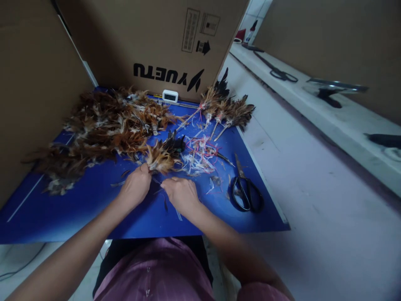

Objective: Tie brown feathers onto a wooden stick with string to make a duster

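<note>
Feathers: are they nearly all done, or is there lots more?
Probably lots more. The bundles with sticks at the back right look done. One bunch is being worked on: the left hand grips its base, and the right hand seems to pinch a thin strand beside it. The big brown pile on the left looks like what is left.

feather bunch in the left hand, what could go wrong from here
The feather bunch might shed or splay if the left hand eases its pinch at the base. The thin strand at the right hand could slip or snap if pulled hard. The tangled string scraps lie right beside the bunch, so some might snag in its feathers.
</note>
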Available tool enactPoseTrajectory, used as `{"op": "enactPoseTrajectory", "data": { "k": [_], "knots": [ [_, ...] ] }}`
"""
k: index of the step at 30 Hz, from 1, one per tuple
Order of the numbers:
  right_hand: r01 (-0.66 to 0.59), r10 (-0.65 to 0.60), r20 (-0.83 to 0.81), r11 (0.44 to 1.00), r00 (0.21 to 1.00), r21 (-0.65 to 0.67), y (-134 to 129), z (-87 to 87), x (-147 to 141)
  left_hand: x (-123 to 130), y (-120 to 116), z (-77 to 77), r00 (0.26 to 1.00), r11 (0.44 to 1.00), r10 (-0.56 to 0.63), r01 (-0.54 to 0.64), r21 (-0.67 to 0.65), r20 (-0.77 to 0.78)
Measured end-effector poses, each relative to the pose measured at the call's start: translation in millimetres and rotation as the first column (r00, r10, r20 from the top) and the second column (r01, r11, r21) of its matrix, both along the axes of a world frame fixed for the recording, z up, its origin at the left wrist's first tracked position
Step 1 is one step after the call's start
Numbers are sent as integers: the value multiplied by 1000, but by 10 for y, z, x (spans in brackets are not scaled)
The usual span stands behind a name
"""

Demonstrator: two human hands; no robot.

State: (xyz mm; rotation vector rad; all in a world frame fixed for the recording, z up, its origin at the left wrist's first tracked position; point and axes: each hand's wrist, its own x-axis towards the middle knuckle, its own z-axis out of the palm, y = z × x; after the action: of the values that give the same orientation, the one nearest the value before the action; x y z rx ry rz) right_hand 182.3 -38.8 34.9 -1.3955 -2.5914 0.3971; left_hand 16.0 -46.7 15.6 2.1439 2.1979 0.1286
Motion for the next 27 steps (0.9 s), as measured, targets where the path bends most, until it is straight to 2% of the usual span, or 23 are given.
{"op": "enactPoseTrajectory", "data": {
  "k": [3,6,8,10,12,15,19,22,27],
  "knots": [
    [68,-79,-137,995,988,-79,119,-46,-20,-48,30,13,999,1000,1,-1,-13,39],
    [90,-155,-321,974,934,-209,240,-121,-47,-83,49,41,996,999,22,-18,-48,86],
    [83,-240,-413,929,879,-361,312,-174,-65,-104,58,74,991,995,53,-42,-93,123],
    [53,-336,-464,851,820,-522,368,-225,-85,-127,67,114,983,987,87,-64,-144,160],
    [11,-383,-503,804,775,-594,407,-269,-105,-153,78,149,974,981,108,-72,-181,198],
    [-34,-319,-545,841,775,-540,431,-291,-130,-191,95,173,964,979,108,-60,-197,244],
    [-49,-179,-453,893,874,-447,425,-224,-144,-219,111,166,962,978,99,-47,-204,253],
    [48,-180,-332,928,926,-370,431,-163,-154,-216,113,159,964,976,101,-49,-211,247],
    [179,-229,-185,951,956,-252,471,-152,-222,-167,90,138,974,979,97,-56,-198,205]
  ]
}}
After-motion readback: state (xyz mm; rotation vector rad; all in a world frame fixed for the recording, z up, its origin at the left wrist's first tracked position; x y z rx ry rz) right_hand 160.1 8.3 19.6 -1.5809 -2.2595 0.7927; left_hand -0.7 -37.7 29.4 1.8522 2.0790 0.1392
